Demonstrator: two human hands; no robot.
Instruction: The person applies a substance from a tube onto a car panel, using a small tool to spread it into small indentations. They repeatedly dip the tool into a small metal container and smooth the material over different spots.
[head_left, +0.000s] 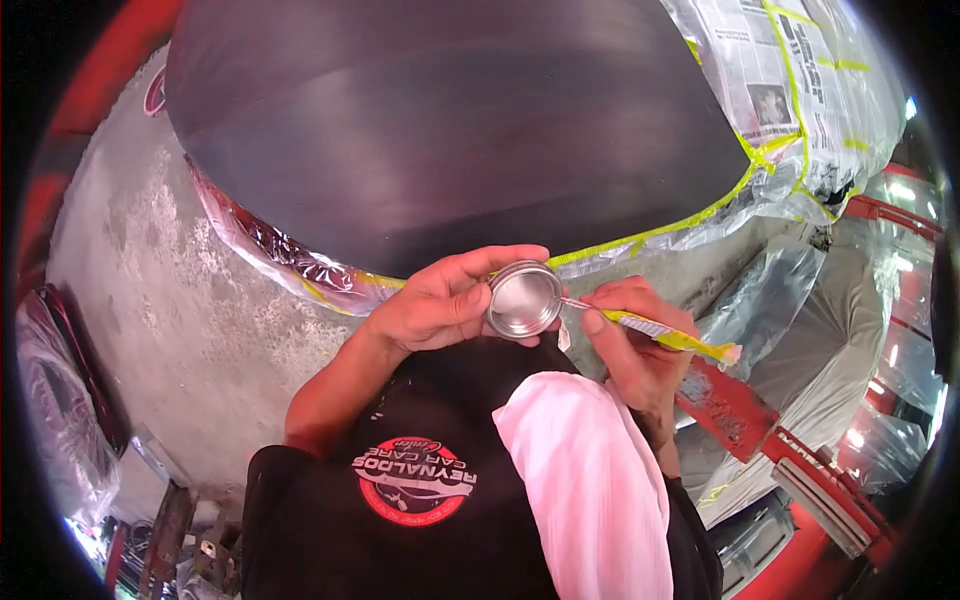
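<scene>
My left hand (452, 300) is wrapped around a shallow round metal cup (524, 300) with a ridged rim, its open side turned up toward me. Between the thumb and fingers of my right hand (640, 340) is a slim tool with a yellow handle (690, 341). The tool's thin metal shaft (572, 302) points left, its end right at the cup's rim. Both hands are in front of my chest, just short of a dark, smooth car panel (450, 130).
Yellow tape (690, 222) and plastic sheeting edge the panel. Newspaper masking (775, 90) covers the area at upper right. A white cloth (590, 470) hangs over my black shirt. To the right are a red metal beam (725, 405) and a grey cover (815, 350); a plastic-wrapped part (65, 390) stands left.
</scene>
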